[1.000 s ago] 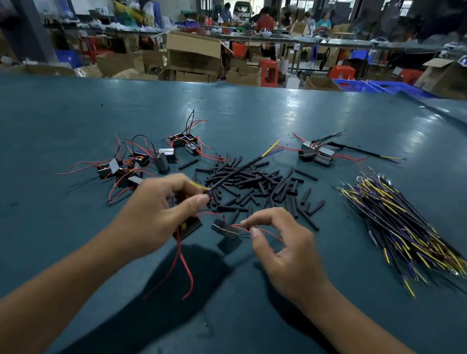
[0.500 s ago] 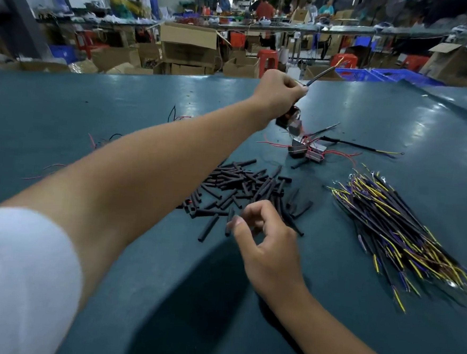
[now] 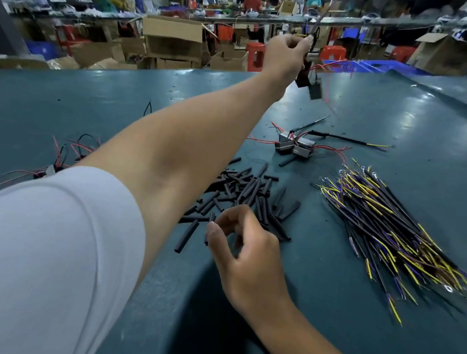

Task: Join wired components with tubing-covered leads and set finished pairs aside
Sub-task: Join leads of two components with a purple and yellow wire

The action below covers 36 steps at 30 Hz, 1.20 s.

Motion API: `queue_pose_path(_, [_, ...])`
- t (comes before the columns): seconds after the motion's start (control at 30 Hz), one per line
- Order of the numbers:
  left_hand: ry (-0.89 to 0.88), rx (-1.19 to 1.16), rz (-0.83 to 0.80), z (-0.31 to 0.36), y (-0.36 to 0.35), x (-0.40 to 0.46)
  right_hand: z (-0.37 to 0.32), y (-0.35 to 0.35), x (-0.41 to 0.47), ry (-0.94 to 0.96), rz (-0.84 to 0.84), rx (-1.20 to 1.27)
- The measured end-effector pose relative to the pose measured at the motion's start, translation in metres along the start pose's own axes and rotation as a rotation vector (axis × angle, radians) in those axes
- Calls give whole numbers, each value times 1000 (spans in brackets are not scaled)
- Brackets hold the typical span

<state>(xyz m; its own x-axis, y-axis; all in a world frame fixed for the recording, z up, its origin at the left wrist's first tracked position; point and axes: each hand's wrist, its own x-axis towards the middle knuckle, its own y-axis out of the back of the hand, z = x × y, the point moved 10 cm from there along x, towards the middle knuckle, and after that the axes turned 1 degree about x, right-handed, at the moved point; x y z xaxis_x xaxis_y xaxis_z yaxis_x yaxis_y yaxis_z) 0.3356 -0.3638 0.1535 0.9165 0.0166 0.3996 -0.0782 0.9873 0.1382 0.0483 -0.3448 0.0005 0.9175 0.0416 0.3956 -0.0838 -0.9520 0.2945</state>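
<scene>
My left hand (image 3: 286, 52) is stretched far forward, raised above the table, and pinches a joined pair of black wired components (image 3: 309, 82) that dangle from it with red wires trailing. Below them, finished pairs (image 3: 293, 148) with tubing-covered leads lie on the green table (image 3: 397, 116). My right hand (image 3: 245, 249) hovers near the front of the pile of black tubing pieces (image 3: 242, 194), fingers loosely curled, holding nothing I can see. Loose components with red wires (image 3: 62, 159) lie at the left, partly hidden by my arm.
A heap of yellow, purple and black leads (image 3: 389, 229) fans out at the right. A second table surface (image 3: 459, 90) meets this one at the far right. Cardboard boxes (image 3: 172, 42), stools and people fill the background.
My left hand has carried the joined pair from in front of me out to the far right and now higher above the finished pairs. My right hand let go of a component and stays by the tubing pile.
</scene>
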Motion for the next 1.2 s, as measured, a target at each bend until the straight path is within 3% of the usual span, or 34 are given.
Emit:
queue_pose_path(0.13, [-193,456,-191,4,-20,-1,-1,-1,0,-10,-19,-13])
queue_pose_path(0.23, [-133,680,-367,-45,-40,-20,-1,-2,-1,-18,-39,-31])
queue_pose_path(0.33, [-30,754,-480,-92,-46,-41,-1,0,0,-9,-26,-50])
queue_pose_path(0.47, [-23,616,-431,-90,-28,-43,0,1,0,-14,-7,-71])
queue_pose_path(0.6, [-47,557,-328,-68,34,-29,-5,1,-1,-9,-10,-76])
queue_pose_path(0.77, [-72,904,-154,-66,158,-13,-8,-1,0,-19,-38,-96])
queue_pose_path(0.9, [-63,1025,-23,-84,251,-30,-8,-2,1,-15,-40,-106])
queue_pose_path(1.0, [16,1117,-39,-113,292,-49,-8,-4,1,-11,-41,-110])
queue_pose_path(1.13, [208,1191,-217,-155,309,-68,-2,-5,2,-21,-40,-121])
queue_pose_path(1.2, [189,1200,-231,-154,312,-69,1,-6,2,-22,-40,-125])
